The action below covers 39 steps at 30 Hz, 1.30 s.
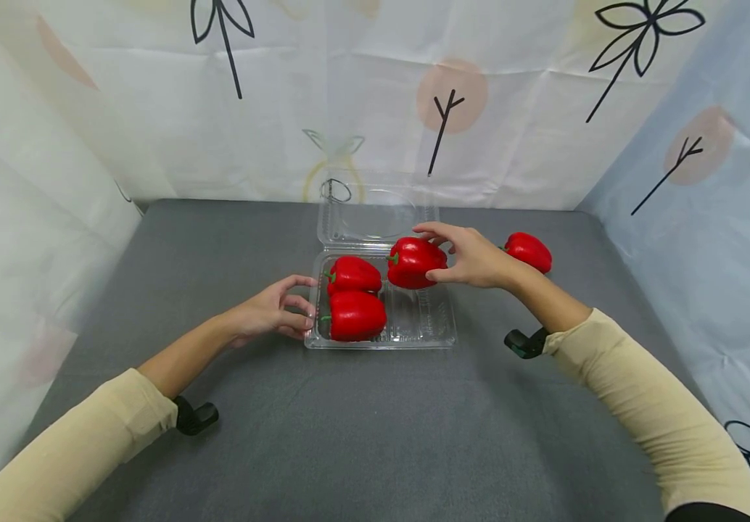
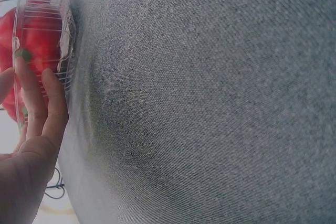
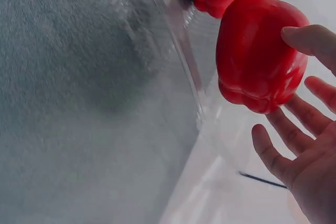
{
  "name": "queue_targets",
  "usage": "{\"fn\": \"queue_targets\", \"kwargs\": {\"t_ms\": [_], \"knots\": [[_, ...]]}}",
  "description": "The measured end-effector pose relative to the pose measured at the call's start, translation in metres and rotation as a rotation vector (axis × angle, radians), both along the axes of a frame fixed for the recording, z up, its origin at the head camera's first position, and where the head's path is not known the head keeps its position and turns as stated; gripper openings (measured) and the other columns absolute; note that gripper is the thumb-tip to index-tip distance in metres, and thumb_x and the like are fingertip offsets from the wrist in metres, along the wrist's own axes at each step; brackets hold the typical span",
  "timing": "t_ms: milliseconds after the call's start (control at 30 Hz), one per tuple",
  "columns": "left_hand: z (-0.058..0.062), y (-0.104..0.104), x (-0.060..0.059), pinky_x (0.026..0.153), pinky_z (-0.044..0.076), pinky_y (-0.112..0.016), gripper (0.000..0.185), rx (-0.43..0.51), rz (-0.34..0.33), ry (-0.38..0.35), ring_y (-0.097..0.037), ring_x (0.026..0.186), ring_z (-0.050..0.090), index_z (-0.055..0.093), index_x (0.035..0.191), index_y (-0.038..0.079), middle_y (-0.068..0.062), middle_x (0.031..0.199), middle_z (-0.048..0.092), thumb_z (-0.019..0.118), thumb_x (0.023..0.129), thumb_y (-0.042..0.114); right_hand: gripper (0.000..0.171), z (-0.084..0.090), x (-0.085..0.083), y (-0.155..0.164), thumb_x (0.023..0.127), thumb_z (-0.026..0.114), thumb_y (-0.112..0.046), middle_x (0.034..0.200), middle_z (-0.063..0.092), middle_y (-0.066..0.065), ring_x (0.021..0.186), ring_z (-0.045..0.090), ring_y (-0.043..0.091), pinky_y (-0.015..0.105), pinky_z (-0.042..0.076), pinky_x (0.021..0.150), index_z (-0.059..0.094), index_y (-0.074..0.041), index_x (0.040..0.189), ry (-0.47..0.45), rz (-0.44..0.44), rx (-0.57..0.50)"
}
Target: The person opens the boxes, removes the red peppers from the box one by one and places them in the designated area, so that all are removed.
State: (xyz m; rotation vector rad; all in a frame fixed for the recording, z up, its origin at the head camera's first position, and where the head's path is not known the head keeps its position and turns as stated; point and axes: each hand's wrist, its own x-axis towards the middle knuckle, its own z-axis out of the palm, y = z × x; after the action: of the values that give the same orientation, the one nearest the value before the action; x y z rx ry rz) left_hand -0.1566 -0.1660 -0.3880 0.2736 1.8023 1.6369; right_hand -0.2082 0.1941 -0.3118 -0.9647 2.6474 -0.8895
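Observation:
In the head view, my right hand (image 1: 469, 257) grips a red bell pepper (image 1: 414, 262) over the clear plastic clamshell container (image 1: 414, 319), thumb on the near side and fingers at the far side. The right wrist view shows this bell pepper (image 3: 260, 51) against the thumb and fingertips of the right hand (image 3: 315, 150). Two more red bell peppers, an upper one (image 1: 354, 275) and a lower one (image 1: 357, 316), lie in the container's left half, green stems leftward. My left hand (image 1: 277, 310) touches the container's left wall with loosely extended fingers (image 2: 55, 100).
Another red bell pepper (image 1: 529, 251) lies on the grey tabletop (image 1: 375, 435), right of the container and behind the right forearm. The container's transparent lid (image 1: 378, 217) stands folded back toward the patterned curtain (image 1: 512, 159). Curtains also flank both sides.

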Motion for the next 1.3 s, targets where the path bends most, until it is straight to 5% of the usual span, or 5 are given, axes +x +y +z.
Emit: {"fn": "queue_targets", "kwargs": {"t_ms": [500, 1300], "knots": [[0.001, -0.001, 0.001, 0.080, 0.052, -0.043, 0.072, 0.001, 0.017, -0.017, -0.027, 0.081, 0.062, 0.027, 0.138, 0.013, -0.016, 0.098, 0.059, 0.069, 0.080, 0.004, 0.064, 0.008, -0.006, 0.037, 0.076, 0.073, -0.009, 0.127, 0.050, 0.008, 0.109, 0.047, 0.024, 0.045, 0.051, 0.081, 0.045, -0.011, 0.134, 0.059, -0.187, -0.068], [0.001, 0.000, 0.000, 0.079, 0.052, -0.042, 0.072, -0.016, 0.009, -0.004, -0.035, 0.087, 0.060, 0.027, 0.138, 0.013, -0.016, 0.100, 0.059, 0.070, 0.081, 0.007, 0.068, -0.021, -0.019, 0.085, 0.077, 0.073, -0.012, 0.129, 0.050, 0.017, 0.110, 0.047, 0.032, 0.052, 0.046, 0.085, 0.041, -0.006, 0.137, 0.151, -0.385, -0.140]]}}
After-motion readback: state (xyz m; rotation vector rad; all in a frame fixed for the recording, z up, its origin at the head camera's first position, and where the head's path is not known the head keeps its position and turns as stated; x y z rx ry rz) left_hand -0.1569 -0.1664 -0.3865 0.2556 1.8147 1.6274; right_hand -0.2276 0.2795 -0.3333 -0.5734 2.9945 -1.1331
